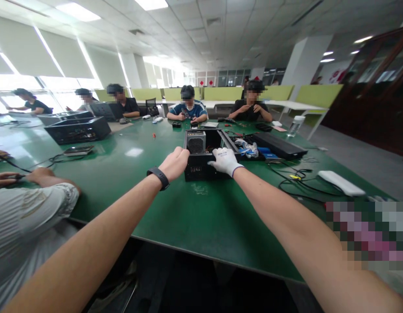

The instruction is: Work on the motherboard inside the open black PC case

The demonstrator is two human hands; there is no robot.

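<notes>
A black computer case [201, 168] lies on the green table in front of me, its open side facing up. Inside its left part sits a grey power supply [196, 143] with a fan grille. My left hand [175, 163], bare with a black band on the wrist, is closed on the case's left near edge; its fingertips are hidden. In a white glove, my right hand [224, 161] grips the near top edge further right, thumb on the outer face and fingers over the rim.
Right of the case lie a black panel [279, 145], bunched gloves [248, 148], black cables [295, 182] and a white power strip [341, 183]. A bottle [296, 126] stands behind them. Another open case [78, 129] sits at left. A person's arm [54, 182] rests close on my left; several people sit opposite.
</notes>
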